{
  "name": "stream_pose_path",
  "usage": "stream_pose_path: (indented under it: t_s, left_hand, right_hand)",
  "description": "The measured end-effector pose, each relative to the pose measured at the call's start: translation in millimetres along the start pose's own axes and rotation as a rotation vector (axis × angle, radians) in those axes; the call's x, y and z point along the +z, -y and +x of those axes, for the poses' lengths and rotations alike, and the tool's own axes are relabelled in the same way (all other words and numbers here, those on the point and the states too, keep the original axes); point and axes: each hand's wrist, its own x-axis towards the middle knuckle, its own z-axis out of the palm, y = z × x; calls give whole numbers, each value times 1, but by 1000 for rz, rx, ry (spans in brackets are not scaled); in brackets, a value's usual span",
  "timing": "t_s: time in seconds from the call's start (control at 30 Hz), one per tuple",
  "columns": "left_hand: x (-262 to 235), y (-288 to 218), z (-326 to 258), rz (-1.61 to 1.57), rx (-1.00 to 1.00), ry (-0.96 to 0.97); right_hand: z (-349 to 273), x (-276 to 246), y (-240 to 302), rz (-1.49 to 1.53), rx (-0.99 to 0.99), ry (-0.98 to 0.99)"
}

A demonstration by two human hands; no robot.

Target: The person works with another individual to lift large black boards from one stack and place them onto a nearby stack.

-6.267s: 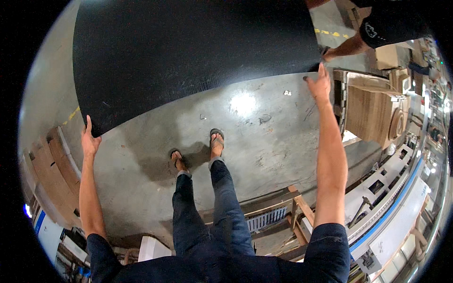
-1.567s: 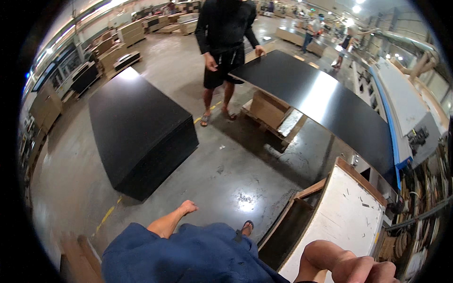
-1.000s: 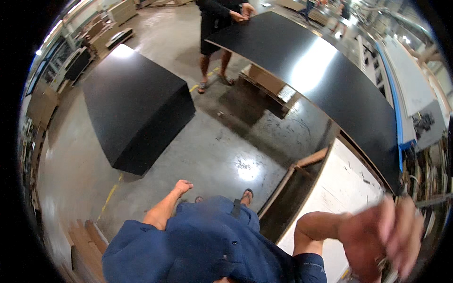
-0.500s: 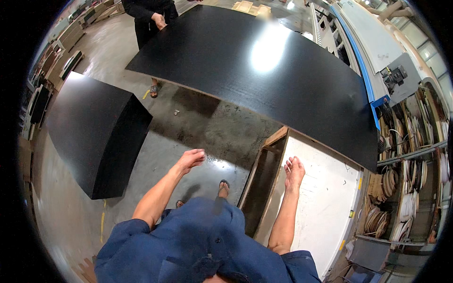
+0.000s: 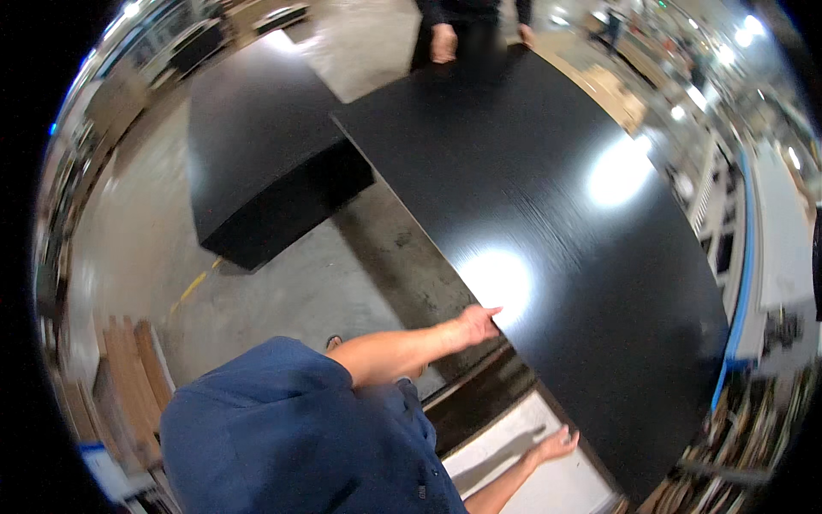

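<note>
A large black panel (image 5: pixel 531 223) with a glossy top stretches from the far middle to the lower right. My left hand (image 5: pixel 478 327) holds its near long edge, the thumb on top and the fingers hidden beneath. Farther right, my right hand (image 5: pixel 555 445) is beside the same edge, over a white-topped table (image 5: pixel 548 475). Its fingers look partly spread; whether they touch the panel is unclear. At the far end, another person's hand (image 5: pixel 443 43) is at the panel's edge, and that person's second hand (image 5: pixel 526 36) is at the far corner.
A stack of black panels (image 5: pixel 257 146) stands on the floor at left. Brown wooden strips (image 5: pixel 137 360) are at lower left. A machine with a blue rail (image 5: pixel 743 265) runs along the right, above racks of thin strips (image 5: pixel 753 437).
My left hand has taken hold of the panel's edge, and my right hand has come close to it. My view has turned rightward; the other person now has both hands at the far end.
</note>
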Motion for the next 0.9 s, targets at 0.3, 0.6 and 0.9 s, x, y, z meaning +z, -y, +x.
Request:
stream_pose_path:
  t_s: [0.3,0.6,0.9]
  left_hand:
    - [-81,33,-51,157,-42,-63]
    - [-184,58,-93,73,-178,-30]
    - [-237,-54,-205,118,113,-293]
  right_hand:
    - [23,-27,-23,-596,-516,-185]
    - [0,-81,-36,-647,-270,-30]
    - [-44,-83,-67,-823,45,7]
